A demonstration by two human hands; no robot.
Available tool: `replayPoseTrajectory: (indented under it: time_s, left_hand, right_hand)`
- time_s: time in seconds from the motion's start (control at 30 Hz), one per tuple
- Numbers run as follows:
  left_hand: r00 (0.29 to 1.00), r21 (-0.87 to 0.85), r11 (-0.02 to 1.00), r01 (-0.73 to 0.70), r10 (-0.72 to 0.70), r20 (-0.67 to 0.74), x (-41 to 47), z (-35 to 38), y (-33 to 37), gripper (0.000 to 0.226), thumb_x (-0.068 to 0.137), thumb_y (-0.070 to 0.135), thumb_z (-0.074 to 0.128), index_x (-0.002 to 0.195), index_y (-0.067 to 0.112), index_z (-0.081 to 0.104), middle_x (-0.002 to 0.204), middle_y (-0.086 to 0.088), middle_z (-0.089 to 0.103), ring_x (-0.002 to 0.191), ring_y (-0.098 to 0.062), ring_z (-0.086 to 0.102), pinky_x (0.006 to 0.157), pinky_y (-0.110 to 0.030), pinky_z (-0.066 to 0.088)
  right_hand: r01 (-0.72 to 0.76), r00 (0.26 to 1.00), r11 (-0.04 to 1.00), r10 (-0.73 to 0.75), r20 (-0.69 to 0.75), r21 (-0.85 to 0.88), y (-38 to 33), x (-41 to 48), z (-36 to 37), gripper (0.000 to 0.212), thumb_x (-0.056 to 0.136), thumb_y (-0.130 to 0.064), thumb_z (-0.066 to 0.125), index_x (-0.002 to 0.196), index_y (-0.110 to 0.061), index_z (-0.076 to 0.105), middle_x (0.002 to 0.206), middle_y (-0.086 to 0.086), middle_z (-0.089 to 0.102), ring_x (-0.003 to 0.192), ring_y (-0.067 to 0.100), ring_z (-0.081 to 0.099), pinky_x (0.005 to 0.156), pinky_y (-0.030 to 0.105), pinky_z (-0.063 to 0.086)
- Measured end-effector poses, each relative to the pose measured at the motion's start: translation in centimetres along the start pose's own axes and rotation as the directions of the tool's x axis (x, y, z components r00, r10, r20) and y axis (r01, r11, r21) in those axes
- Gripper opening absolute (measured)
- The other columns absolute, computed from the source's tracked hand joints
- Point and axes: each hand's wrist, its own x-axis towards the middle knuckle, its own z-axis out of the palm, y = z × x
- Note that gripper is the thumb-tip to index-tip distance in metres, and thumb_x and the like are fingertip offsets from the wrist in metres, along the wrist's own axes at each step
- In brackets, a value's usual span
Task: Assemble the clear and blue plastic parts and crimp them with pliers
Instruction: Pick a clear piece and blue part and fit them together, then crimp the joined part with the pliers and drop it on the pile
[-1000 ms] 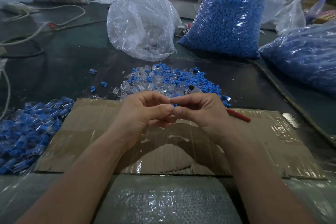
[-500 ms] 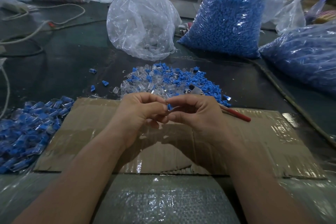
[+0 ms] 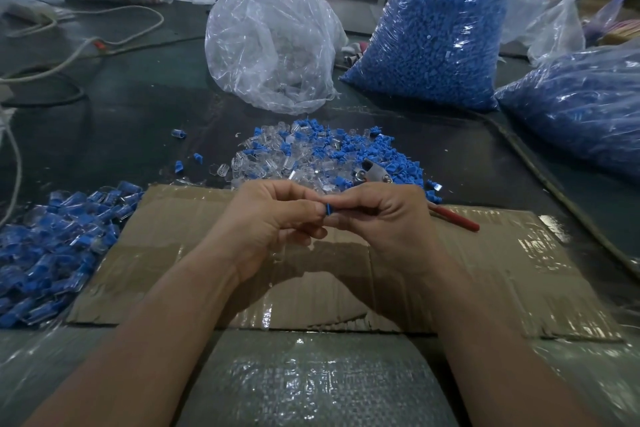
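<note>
left hand (image 3: 270, 218): i see it curled, fingertips pinching the blue part (image 3: 328, 210)
right hand (image 3: 381, 218): curled, pinching the same part
hands: together above the cardboard (image 3: 485, 270)

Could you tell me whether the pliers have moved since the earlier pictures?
No: the pliers still lie with their red handle on the same spot of the cardboard.

Cardboard sheet (image 3: 485, 270): brown, matt paperboard, rough at the torn near edge, crossed by strips of glossy clear tape.
Blue part (image 3: 328, 210): opaque, matt plastic.
Loose pile (image 3: 311, 152): glossy clear plastic pieces mixed with matt blue ones.
Pliers (image 3: 372, 173): dull grey metal head, smooth red handle covering.
Bag (image 3: 270, 45): thin, crinkled, shiny clear film.
Table (image 3: 121, 114): dark, smooth, faint sheen.
Sack (image 3: 311, 385): coarse weave under glossy film.
</note>
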Motion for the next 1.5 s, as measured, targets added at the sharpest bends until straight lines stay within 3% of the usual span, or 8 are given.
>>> replayPoseTrajectory:
  time_s: [0.2, 0.3, 0.43, 0.57, 0.77, 0.97, 1.23, 1.5]
  left_hand:
    - [1.0, -0.005, 1.0, 0.005, -0.005, -0.018, 0.1, 0.0, -0.1, 0.006, 0.053, 0.006, 0.069, 0.055, 0.012, 0.071, 0.057, -0.011, 0.065, 0.047, -0.016, 0.062, 0.043, -0.018, 0.048]
    - [0.998, -0.054, 0.998, 0.016, -0.019, -0.061, 0.2, 0.1, -0.2, 0.005, 0.053, 0.006, 0.069, 0.054, 0.011, 0.07, 0.056, -0.01, 0.064, 0.047, -0.016, 0.062, 0.042, -0.017, 0.048]
    - [0.992, -0.14, 0.99, 0.011, -0.028, -0.119, 0.3, 0.2, -0.3, 0.008, 0.052, 0.004, 0.068, 0.059, 0.005, 0.064, 0.053, -0.01, 0.062, 0.045, -0.016, 0.061, 0.04, -0.018, 0.047]
    - [0.991, -0.15, 0.989, 0.001, -0.021, -0.129, 0.4, 0.4, -0.2, 0.018, 0.052, 0.004, 0.066, 0.069, 0.001, 0.059, 0.052, -0.009, 0.061, 0.045, -0.015, 0.06, 0.04, -0.017, 0.046]
    - [0.993, -0.143, 0.99, -0.004, -0.014, -0.121, 0.5, 0.2, -0.4, 0.017, 0.053, 0.005, 0.068, 0.068, 0.003, 0.06, 0.054, -0.009, 0.062, 0.047, -0.016, 0.062, 0.041, -0.017, 0.047]
    - [0.995, -0.173, 0.985, -0.001, -0.016, -0.096, 0.7, -0.2, -0.8, 0.014, 0.058, 0.005, 0.065, 0.071, 0.003, 0.059, 0.057, -0.011, 0.064, 0.052, -0.016, 0.064, 0.044, -0.019, 0.05]
    - [0.981, -0.237, 0.959, -0.155, 0.12, -0.155, 0.8, -0.1, -0.8, 0.015, 0.063, 0.004, 0.061, 0.076, 0.002, 0.056, 0.061, -0.007, 0.067, 0.058, -0.015, 0.066, 0.051, -0.017, 0.052]
    - [0.931, -0.17, 0.933, -0.317, 0.272, -0.244, 0.8, 0.5, -0.8, 0.016, 0.066, 0.011, 0.062, 0.08, 0.005, 0.058, 0.065, -0.001, 0.068, 0.063, -0.013, 0.067, 0.057, -0.018, 0.053]
  right_hand:
    - [-0.04, 0.998, 0.998, 0.043, 0.049, -0.054, -0.2, 0.1, -0.3, 0.033, 0.067, -0.002, 0.075, 0.096, -0.015, 0.069, 0.077, -0.017, 0.067, 0.074, -0.004, 0.065, 0.068, 0.008, 0.048]
    - [-0.228, 0.973, 0.96, 0.229, -0.016, -0.16, -0.3, 0.4, -1.4, 0.032, 0.062, -0.032, 0.076, 0.092, -0.028, 0.069, 0.077, -0.017, 0.066, 0.078, -0.008, 0.061, 0.066, 0.004, 0.045]
    - [-0.39, 0.918, 0.797, 0.301, -0.258, -0.461, 0.5, 0.8, -4.9, 0.043, 0.067, -0.042, 0.075, 0.106, -0.028, 0.064, 0.094, -0.02, 0.059, 0.086, -0.005, 0.055, 0.07, 0.011, 0.04]
    - [-0.549, 0.776, 0.486, 0.598, -0.2, -0.68, 1.7, 0.7, -6.7, 0.091, 0.06, -0.058, 0.073, 0.137, -0.023, 0.04, 0.138, 0.003, 0.042, 0.122, 0.021, 0.041, 0.097, 0.037, 0.036]
    - [-0.515, 0.731, 0.39, 0.665, -0.154, -0.763, 2.3, 0.8, -6.3, 0.099, 0.055, -0.061, 0.076, 0.137, -0.019, 0.038, 0.135, 0.005, 0.044, 0.119, 0.025, 0.042, 0.096, 0.036, 0.037]
    - [-0.529, 0.815, 0.489, 0.519, -0.255, -0.694, 1.9, 1.0, -6.2, 0.051, 0.062, -0.033, 0.077, 0.108, -0.019, 0.061, 0.092, -0.001, 0.054, 0.083, 0.015, 0.05, 0.067, 0.029, 0.041]
    - [-0.299, 0.948, 0.702, 0.144, -0.283, -0.646, 0.1, 0.6, -4.6, 0.033, 0.071, -0.004, 0.062, 0.102, -0.016, 0.063, 0.089, 0.0, 0.055, 0.08, 0.019, 0.051, 0.069, 0.028, 0.034]
    - [-0.171, 0.985, 0.73, 0.149, -0.09, -0.662, 0.2, 0.5, -2.7, 0.037, 0.072, -0.007, 0.061, 0.107, -0.017, 0.055, 0.098, -0.007, 0.042, 0.098, 0.014, 0.047, 0.077, 0.026, 0.033]
